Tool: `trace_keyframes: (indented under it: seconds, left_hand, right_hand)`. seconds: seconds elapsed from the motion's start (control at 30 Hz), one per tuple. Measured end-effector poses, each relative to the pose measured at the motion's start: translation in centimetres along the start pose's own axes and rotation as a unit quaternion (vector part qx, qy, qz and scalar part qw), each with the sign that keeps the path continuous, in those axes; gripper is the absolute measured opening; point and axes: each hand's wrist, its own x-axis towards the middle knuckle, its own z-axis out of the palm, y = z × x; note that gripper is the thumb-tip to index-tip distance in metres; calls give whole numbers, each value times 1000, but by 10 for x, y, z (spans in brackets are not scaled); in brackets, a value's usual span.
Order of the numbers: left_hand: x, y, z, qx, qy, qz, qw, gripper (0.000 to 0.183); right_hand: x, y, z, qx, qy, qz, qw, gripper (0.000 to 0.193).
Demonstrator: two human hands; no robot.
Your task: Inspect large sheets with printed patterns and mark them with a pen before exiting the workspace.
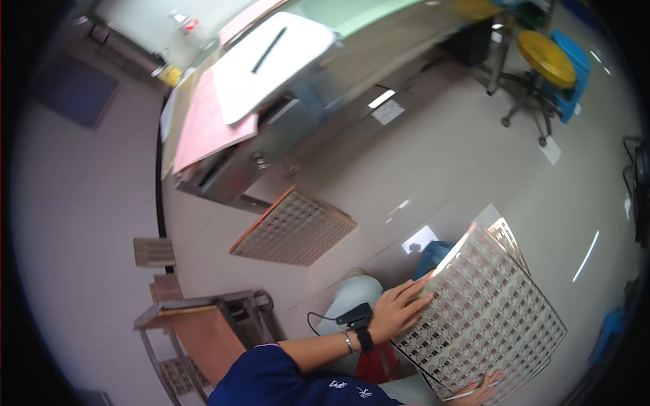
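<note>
A large thin panel (484, 304), patterned with rows of small dark and pale squares, leans at a tilt over my lap. My left hand (399, 311) holds its upper left edge, fingers stretched across the face; a black band and a small black device sit on that wrist. By the panel's lower edge, my right hand (479, 391) has a thin white pen-like stick (462, 394) between its fingers and touches the panel. More sheets (509, 243) show behind the panel's upper right edge.
Another patterned panel stack (298, 230) leans against the metal desk (250, 162). On the desk lie pink sheets (203, 128) and a white board (264, 68) with a black pen. A cart (210, 338) stands at the lower left, a blue stool (433, 256) behind the panel, a yellow-seated chair (547, 59) far right.
</note>
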Motion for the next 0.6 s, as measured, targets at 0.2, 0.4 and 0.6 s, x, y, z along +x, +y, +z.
trace_keyframes:
  seconds: [0.2, 0.4, 0.6]
  left_hand:
    - [2, 20, -54, -87, -46, -69, 993, 50]
    - [-69, 47, -151, -162, -44, -193, 967, 38]
    - [-145, 64, -255, -242, 44, -338, 908, 26]
  right_hand:
    - [15, 1, -27, 60, -150, 46, 986, 39]
    - [54, -18, -77, 192, -243, 25, 951, 32]
    - [143, -191, -151, 319, -408, 43, 854, 26]
